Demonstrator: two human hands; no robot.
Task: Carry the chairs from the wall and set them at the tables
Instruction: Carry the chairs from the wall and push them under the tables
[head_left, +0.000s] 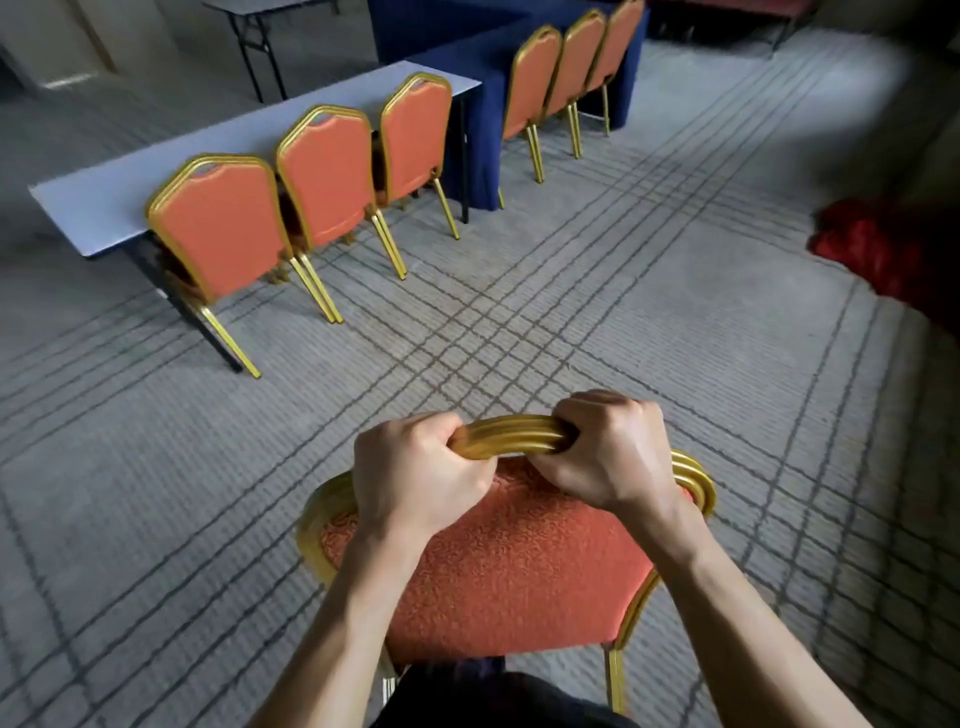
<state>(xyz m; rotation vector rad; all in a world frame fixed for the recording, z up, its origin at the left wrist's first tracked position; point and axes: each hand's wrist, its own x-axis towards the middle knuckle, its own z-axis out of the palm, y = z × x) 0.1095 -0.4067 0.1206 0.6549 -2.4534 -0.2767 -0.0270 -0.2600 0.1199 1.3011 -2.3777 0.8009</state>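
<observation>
Near the camera, left hand (421, 478) and right hand (608, 452) grip an orange, gold-framed chair (509, 571) on grey lined carpet (571, 291); 6 chairs (228, 234) face tables (104, 202).

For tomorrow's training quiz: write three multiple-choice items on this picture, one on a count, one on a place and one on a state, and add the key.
1. How many chairs stand at the white table?
A. two
B. three
C. five

2. Where does the red cloth heap lie?
A. on the white table
B. on the carpet, at the right
C. on a chair seat

3. How do the left hand and right hand meet the near chair?
A. both curled round its gold top rail
B. both flat on the seat
C. one hanging free

Key:
1 B: three orange backs line its near edge.
2 B: the heap sits on the floor by the right edge of the view.
3 A: the fingers of both hands wrap the rail side by side.
</observation>
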